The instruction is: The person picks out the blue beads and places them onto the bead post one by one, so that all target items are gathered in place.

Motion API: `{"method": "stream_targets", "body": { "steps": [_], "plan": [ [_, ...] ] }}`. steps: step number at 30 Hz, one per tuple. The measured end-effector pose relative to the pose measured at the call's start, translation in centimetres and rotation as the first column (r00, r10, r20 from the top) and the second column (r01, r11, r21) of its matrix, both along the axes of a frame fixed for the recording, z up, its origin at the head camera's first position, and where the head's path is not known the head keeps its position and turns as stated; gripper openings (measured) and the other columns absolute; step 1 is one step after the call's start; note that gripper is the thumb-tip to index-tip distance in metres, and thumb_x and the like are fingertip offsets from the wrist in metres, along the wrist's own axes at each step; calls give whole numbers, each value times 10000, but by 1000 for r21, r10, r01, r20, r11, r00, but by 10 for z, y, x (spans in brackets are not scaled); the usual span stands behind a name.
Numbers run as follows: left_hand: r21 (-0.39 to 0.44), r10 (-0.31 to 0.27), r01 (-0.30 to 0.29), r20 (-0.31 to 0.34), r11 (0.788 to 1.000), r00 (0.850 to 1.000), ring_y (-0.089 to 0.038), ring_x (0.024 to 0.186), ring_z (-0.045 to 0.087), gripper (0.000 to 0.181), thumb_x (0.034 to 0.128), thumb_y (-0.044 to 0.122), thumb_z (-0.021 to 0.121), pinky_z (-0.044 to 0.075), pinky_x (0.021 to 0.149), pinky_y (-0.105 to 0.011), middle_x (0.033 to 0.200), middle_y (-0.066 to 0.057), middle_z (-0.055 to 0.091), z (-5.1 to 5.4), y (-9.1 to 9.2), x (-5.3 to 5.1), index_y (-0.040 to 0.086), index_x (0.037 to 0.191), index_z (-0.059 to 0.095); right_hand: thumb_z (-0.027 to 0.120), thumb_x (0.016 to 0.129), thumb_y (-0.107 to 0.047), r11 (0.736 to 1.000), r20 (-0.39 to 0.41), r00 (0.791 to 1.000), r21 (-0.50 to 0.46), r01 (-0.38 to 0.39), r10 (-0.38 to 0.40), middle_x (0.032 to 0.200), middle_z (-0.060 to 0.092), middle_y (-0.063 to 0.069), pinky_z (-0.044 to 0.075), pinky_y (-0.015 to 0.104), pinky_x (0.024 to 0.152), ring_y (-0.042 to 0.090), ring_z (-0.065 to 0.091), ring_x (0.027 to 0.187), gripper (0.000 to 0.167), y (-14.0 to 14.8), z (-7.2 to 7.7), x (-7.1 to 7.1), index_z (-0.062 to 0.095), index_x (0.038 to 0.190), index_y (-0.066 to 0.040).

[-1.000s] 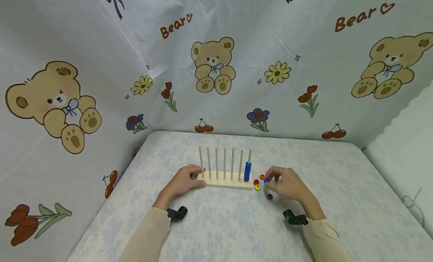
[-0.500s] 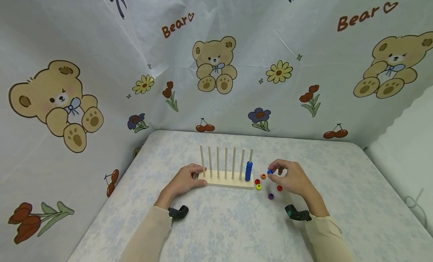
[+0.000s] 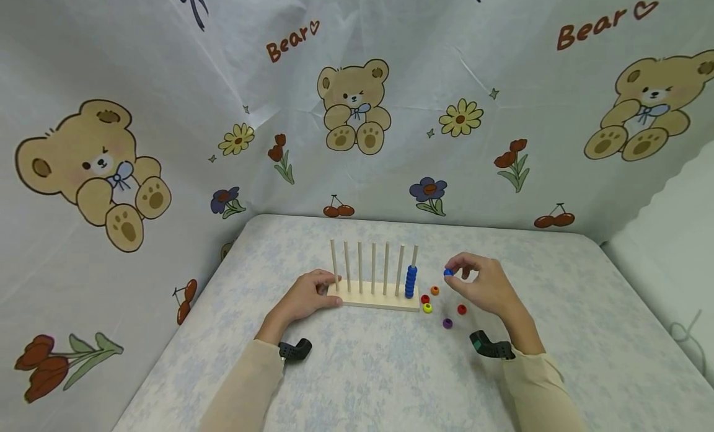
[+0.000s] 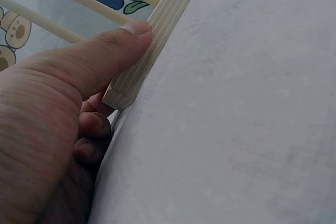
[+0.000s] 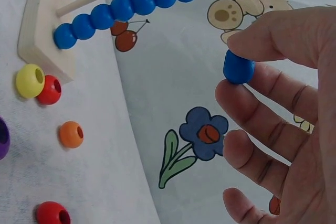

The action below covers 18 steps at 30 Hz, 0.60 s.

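My left hand point(image 3: 304, 297) grips the left end of a pale wooden peg rack point(image 3: 379, 300), thumb on the front edge and fingers behind. The rack's upright pegs are bare except the rightmost, which carries a stack of several blue beads point(image 3: 410, 282). Between thumb and fingertips my right hand point(image 3: 482, 284) pinches a single blue bead point(image 5: 239, 67), raised off the table to the right of that stack. Below it lie a yellow bead point(image 5: 30, 81), an orange bead point(image 5: 71, 134), a purple bead point(image 3: 447, 323) and two red beads, one point(image 3: 462, 309) set apart.
A pale patterned cloth covers the table point(image 3: 357, 370). Behind it hangs a curtain point(image 3: 279, 85) printed with bears and flowers. Each wrist wears a black camera band, and a thin cable point(image 3: 688, 339) lies at the far right.
My right hand has lifted the blue bead up from among the loose beads and drawn slightly right, uncovering a red bead. The left hand and rack stay put.
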<state>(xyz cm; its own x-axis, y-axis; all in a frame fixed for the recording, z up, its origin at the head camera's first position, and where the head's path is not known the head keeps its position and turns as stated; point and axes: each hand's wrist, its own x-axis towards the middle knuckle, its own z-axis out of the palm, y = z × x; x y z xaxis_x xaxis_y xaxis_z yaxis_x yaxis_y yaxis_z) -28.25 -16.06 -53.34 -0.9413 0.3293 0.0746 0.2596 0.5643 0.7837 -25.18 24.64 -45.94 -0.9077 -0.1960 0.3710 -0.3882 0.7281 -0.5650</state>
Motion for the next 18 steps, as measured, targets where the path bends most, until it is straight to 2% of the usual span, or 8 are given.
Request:
{"method": "stream_targets", "body": {
  "steps": [11, 18],
  "plan": [
    [-10, -1, 1, -11, 1000, 1000, -154, 790, 477, 540, 770, 434, 862, 391, 690, -302, 1050, 83, 634, -1, 0, 0, 255, 1258, 717, 778, 865, -185, 1000, -77, 997, 2, -7, 8, 873, 709, -14, 431, 299, 678, 166, 554, 810, 110, -5, 18, -2, 727, 961, -166],
    [-10, 1, -1, 1, 1000, 1000, -153, 793, 477, 537, 771, 436, 861, 393, 694, -295, 1085, 106, 636, -4, -1, -2, 283, 1263, 710, 784, 850, -145, 998, -150, 989, -59, -1, -8, 883, 707, -12, 442, 337, 693, 153, 543, 810, 136, -12, 26, -1, 730, 974, -161]
  ]
}}
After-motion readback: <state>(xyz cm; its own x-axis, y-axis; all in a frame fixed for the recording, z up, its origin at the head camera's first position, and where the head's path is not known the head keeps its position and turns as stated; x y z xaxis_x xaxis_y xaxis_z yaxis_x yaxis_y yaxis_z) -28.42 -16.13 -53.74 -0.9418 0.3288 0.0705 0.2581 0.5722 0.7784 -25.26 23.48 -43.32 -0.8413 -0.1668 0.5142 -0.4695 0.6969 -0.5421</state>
